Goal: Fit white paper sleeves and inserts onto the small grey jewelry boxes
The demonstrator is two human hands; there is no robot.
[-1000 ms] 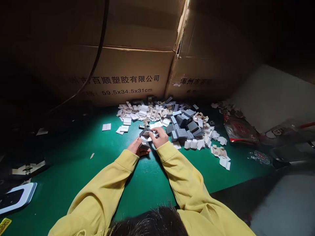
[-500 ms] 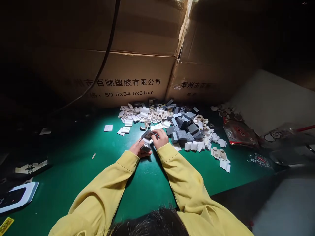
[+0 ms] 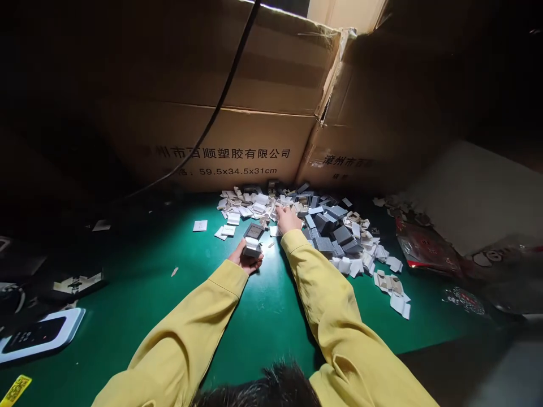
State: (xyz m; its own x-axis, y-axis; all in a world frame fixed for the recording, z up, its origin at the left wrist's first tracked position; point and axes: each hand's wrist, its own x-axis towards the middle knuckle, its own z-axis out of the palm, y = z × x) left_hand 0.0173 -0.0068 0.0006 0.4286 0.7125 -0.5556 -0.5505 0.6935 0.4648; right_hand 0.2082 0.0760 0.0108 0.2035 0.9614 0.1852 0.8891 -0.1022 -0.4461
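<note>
My left hand [image 3: 247,261] is closed around a small dark grey hinged box [image 3: 254,230]. Its lid stands open and a white folded insert [image 3: 253,244] shows inside. My right hand [image 3: 289,219] is apart from the box, at the near edge of a heap of white folded card pieces [image 3: 259,208]. Its fingers bend down among the pieces, and the fingertips are too hidden to show whether they grip one. Right of that hand lies a pile of dark grey boxes [image 3: 335,226].
Large cardboard cartons [image 3: 237,135] wall off the back of the green table [image 3: 161,316]. A black cable [image 3: 224,93] hangs in front of them. At left lies a white device with a dark panel [image 3: 46,333]; at right, a red plastic packet [image 3: 428,249].
My right hand has left the box and moved away to the heap of white pieces. The left hand still holds the open box. The view has shifted slightly.
</note>
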